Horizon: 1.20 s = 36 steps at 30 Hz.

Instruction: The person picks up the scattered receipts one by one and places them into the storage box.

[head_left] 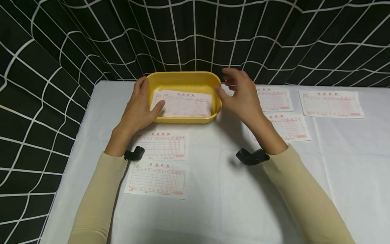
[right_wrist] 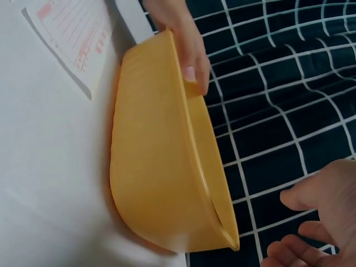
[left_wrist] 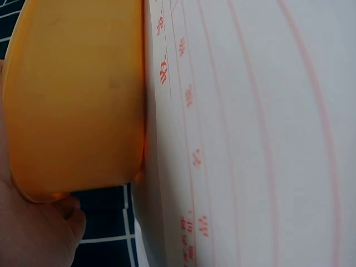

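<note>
A yellow plastic basin [head_left: 182, 78] stands at the back of the table, with printed receipt slips [head_left: 182, 105] lying inside it. My left hand [head_left: 137, 106] grips the basin's left end, thumb over the front rim and fingers at the outer side. In the left wrist view, fingertips [left_wrist: 69, 214] show by the basin wall [left_wrist: 78, 100]. Just beyond the right end is my right hand [head_left: 240, 95], fingers loosely bent around nothing. The right wrist view shows a gap between this hand [right_wrist: 322, 217] and the basin [right_wrist: 153, 139].
Two receipt slips, an upper one [head_left: 164, 145] and a lower one [head_left: 156, 181], lie in front of the basin at left. To the right are three more slips [head_left: 274, 100], [head_left: 289, 127], [head_left: 331, 104]. A black cloth with white grid lines [head_left: 195, 37] hangs behind the white-covered table [head_left: 219, 210].
</note>
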Tool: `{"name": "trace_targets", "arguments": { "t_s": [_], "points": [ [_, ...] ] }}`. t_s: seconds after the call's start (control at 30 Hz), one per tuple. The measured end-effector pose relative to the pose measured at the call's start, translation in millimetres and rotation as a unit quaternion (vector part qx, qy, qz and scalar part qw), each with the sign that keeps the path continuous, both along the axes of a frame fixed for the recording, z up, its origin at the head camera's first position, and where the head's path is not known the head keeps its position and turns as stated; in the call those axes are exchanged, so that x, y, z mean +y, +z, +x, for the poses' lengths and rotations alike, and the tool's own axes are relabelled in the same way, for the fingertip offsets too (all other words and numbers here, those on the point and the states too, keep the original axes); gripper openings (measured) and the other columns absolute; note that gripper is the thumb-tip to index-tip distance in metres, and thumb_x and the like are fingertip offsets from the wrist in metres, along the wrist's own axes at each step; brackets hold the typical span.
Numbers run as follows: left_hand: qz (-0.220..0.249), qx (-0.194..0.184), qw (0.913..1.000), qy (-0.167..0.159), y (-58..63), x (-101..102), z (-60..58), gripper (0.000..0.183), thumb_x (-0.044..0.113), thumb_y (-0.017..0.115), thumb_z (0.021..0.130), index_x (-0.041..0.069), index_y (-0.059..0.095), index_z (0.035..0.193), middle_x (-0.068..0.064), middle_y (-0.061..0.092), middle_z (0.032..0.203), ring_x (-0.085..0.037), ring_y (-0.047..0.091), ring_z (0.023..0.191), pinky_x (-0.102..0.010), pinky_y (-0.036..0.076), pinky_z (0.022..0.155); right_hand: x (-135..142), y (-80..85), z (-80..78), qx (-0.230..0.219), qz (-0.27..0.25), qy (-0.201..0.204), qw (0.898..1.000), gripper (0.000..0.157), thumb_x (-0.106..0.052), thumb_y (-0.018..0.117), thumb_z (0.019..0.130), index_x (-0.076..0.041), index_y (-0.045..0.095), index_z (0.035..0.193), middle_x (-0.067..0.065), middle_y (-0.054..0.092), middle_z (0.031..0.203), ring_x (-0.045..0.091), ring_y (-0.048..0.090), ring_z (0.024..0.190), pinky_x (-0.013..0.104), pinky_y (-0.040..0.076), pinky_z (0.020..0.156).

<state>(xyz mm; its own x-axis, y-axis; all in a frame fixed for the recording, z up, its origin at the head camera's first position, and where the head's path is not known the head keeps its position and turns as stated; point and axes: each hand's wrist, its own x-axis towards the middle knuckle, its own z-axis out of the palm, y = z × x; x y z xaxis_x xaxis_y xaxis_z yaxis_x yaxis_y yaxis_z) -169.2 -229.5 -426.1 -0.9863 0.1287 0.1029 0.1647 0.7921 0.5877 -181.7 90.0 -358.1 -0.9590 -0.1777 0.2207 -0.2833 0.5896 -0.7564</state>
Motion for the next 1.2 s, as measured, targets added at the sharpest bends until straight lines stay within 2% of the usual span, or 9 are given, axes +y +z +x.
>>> {"name": "trace_targets", "arguments": {
  "t_s": [0.47,0.63,0.87,1.0,1.2],
  "points": [
    [0.005,0.007,1.0000,0.002,1.1,0.9,0.0,0.094,0.045,0.063,0.098,0.001,0.017,0.168,-0.015,0.016,0.175,-0.035,0.037,0.154,-0.052,0.034,0.128,15.3,-14.6,30.8,-0.005,-0.020,-0.015,1.000,0.046,-0.013,0.071,0.098,0.000,0.063,0.141,0.021,0.063,0.136,0.036,0.066,0.123,0.050,0.055,0.108],
    [0.003,0.005,1.0000,0.002,0.7,1.2,0.1,0.095,0.045,0.062,0.098,0.001,0.016,0.168,-0.016,0.016,0.175,-0.035,0.036,0.154,-0.052,0.034,0.128,14.9,-18.7,45.2,0.006,-0.029,-0.024,0.999,0.044,-0.012,0.072,0.097,0.000,0.064,0.139,0.021,0.063,0.136,0.036,0.065,0.124,0.051,0.054,0.106],
    [0.000,0.001,1.0000,0.001,-0.9,2.8,0.3,0.095,0.046,0.062,0.099,0.000,0.015,0.168,-0.017,0.014,0.176,-0.036,0.034,0.157,-0.052,0.031,0.129,8.3,-19.4,67.5,0.042,-0.052,-0.030,0.997,0.039,-0.007,0.075,0.094,0.001,0.069,0.131,0.019,0.067,0.128,0.033,0.064,0.116,0.045,0.054,0.099],
    [-0.001,0.000,1.0000,0.005,-1.4,2.4,0.5,0.094,0.046,0.061,0.100,0.001,0.015,0.169,-0.016,0.014,0.176,-0.035,0.033,0.157,-0.052,0.031,0.129,1.6,-17.9,74.9,0.055,-0.066,-0.018,0.996,0.040,-0.007,0.075,0.093,0.000,0.068,0.132,0.019,0.067,0.125,0.032,0.065,0.114,0.043,0.053,0.098],
    [-0.005,0.001,1.0000,0.005,-0.3,1.2,1.5,0.093,0.045,0.061,0.100,0.003,0.015,0.169,-0.015,0.014,0.176,-0.036,0.034,0.156,-0.054,0.032,0.129,-9.2,-19.8,84.2,0.053,-0.072,0.022,0.996,0.041,-0.006,0.075,0.093,0.001,0.067,0.133,0.017,0.067,0.127,0.029,0.065,0.114,0.040,0.053,0.096]
  ]
}}
